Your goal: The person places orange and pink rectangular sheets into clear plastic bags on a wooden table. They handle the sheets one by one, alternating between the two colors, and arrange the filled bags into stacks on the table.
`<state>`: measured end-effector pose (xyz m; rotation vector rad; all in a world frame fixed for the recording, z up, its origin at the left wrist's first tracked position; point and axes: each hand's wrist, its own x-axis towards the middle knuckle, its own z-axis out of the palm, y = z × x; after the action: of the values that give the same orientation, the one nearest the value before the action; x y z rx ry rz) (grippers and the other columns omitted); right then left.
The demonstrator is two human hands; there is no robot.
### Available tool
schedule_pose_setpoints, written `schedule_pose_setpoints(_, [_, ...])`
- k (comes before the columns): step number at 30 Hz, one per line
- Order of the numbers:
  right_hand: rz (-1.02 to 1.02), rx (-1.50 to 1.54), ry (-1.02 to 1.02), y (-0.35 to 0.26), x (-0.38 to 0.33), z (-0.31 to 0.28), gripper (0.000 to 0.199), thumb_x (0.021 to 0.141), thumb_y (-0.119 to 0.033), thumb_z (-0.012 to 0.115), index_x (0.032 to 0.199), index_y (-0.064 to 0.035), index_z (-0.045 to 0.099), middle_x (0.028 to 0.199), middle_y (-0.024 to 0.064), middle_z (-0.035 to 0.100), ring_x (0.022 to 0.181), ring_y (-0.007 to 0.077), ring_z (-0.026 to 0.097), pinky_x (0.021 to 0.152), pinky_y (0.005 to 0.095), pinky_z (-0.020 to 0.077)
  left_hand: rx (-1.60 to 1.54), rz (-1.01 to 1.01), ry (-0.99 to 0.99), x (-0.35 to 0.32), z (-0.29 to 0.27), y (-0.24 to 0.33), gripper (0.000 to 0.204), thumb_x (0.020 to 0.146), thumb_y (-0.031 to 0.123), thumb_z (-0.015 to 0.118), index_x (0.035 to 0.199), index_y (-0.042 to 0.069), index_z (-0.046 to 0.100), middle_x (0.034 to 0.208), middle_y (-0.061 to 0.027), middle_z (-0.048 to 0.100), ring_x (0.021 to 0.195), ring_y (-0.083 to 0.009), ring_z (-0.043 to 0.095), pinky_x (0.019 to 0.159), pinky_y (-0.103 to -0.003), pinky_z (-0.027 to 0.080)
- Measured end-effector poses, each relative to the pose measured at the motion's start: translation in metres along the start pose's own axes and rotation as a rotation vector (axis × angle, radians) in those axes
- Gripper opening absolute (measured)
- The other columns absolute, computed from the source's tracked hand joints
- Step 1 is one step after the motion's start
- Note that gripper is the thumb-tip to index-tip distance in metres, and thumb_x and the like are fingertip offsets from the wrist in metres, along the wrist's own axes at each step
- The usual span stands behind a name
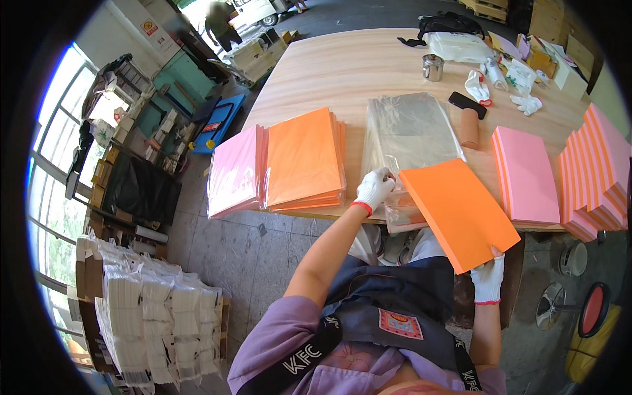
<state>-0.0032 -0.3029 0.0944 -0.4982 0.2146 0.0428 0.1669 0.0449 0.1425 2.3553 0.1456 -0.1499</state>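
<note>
My right hand (488, 280), in a white glove, grips the lower right corner of an orange paper stack (454, 214), thumb on top. The stack is tilted over the table's front edge. Beside its upper left corner, my gloved left hand (375, 189) pinches the edge of a clear plastic bag (405, 214). A pile of clear bags (411, 141) lies flat just beyond. Wrapped orange packs (306, 161) and wrapped pink packs (235, 171) lie left of my left hand. A pink-topped paper stack (528, 174) lies to the right of the orange one.
Layered pink and orange stacks (596, 174) stand at the table's right end. Behind are a phone (467, 104), a brown cylinder (469, 128), a metal cup (432, 67) and loose gloves (526, 104). White bundles (151, 303) stand on the floor at left; a person (220, 26) is far off.
</note>
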Motion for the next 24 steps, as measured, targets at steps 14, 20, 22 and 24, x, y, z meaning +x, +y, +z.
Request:
schedule_pose_setpoints(14, [0.077, 0.012, 0.052, 0.024, -0.012, 0.013, 0.032, 0.094, -0.022, 0.061, 0.120, -0.0044, 0.054, 0.081, 0.0052, 0.062, 0.053, 0.0129, 0.054, 0.041, 0.0233, 0.0407, -0.607, 0.248, 0.245, -0.088, 0.065, -0.026, 0.008, 0.093, 0.007, 0.062, 0.096, 0.005, 0.055, 0.078, -0.0090, 0.065, 0.068, -0.0209, 0.068, 0.059, -0.032, 0.051])
schedule_pose_setpoints(20, [0.012, -0.169, -0.068, 0.049, -0.008, 0.028, 0.029, 0.092, -0.022, 0.062, 0.114, -0.0043, 0.055, 0.066, 0.0032, 0.056, 0.043, 0.0125, 0.047, 0.037, 0.0244, 0.0342, -1.403, -0.185, 0.238, -0.076, 0.112, -0.027, 0.009, 0.097, 0.005, 0.060, 0.105, 0.001, 0.062, 0.100, -0.0076, 0.069, 0.084, -0.0177, 0.069, 0.073, -0.031, 0.057])
schedule_pose_setpoints(22, [-0.021, -0.189, 0.056, 0.061, -0.007, 0.048, 0.030, 0.090, -0.021, 0.064, 0.114, -0.0056, 0.055, 0.069, 0.0028, 0.058, 0.042, 0.0122, 0.047, 0.037, 0.0237, 0.0353, -1.607, -0.165, 0.150, -0.065, 0.122, -0.051, 0.016, 0.096, 0.004, 0.061, 0.111, 0.000, 0.062, 0.100, -0.0090, 0.070, 0.082, -0.0181, 0.069, 0.069, -0.032, 0.057])
schedule_pose_setpoints(24, [-0.025, -0.204, 0.067, 0.065, -0.004, 0.050, 0.032, 0.088, -0.021, 0.068, 0.114, -0.0076, 0.055, 0.074, 0.0032, 0.062, 0.042, 0.0118, 0.050, 0.036, 0.0238, 0.0369, -1.670, -0.238, 0.032, -0.071, 0.122, -0.054, 0.016, 0.097, 0.003, 0.060, 0.112, -0.001, 0.065, 0.102, -0.0070, 0.071, 0.089, -0.0165, 0.069, 0.074, -0.029, 0.056])
